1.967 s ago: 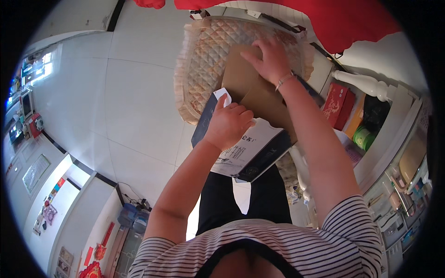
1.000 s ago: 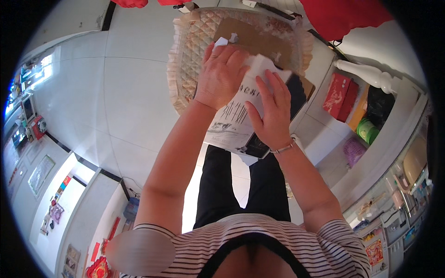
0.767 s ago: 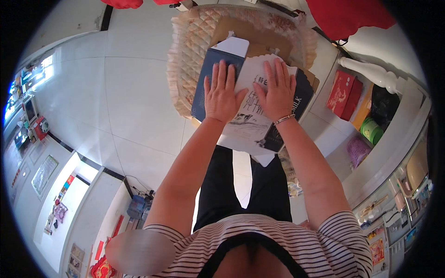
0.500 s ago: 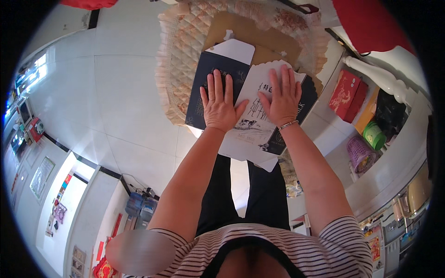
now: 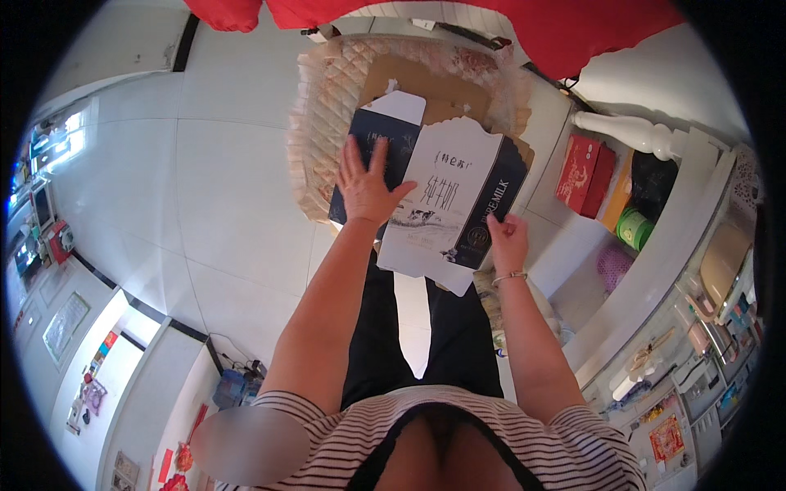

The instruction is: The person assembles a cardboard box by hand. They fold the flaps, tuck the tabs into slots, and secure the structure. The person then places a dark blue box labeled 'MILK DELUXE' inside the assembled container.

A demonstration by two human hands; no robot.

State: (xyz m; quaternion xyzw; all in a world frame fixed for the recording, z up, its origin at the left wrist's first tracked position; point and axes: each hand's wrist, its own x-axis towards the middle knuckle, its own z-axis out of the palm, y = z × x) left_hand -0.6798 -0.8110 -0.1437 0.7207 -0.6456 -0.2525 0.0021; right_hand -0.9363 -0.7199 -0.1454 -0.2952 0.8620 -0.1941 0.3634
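A flattened milk box (image 5: 446, 184), white with a cow drawing and dark blue side panels, lies across a quilted floral cushion (image 5: 319, 123) with a frilled edge. My left hand (image 5: 366, 190) is spread flat, its fingers on the dark left panel and its thumb by the white one. At the right edge of the box, my right hand (image 5: 509, 245) is closed, thumb and curled fingers at the border of the dark panel. Brown cardboard (image 5: 426, 84) with torn edges shows beneath the box at its far side.
Red cloth (image 5: 573, 33) hangs over the far edge. To the right, a low shelf holds a red box (image 5: 583, 176), a green tub (image 5: 634, 228) and a purple basket (image 5: 612, 266). A white turned post (image 5: 626, 135) stands behind them. Pale tiles (image 5: 237, 164) cover the floor at left.
My right hand has slid off the white panel, down to the right edge of the box, and closed there. My left hand stays spread on the left panel, slightly shifted.
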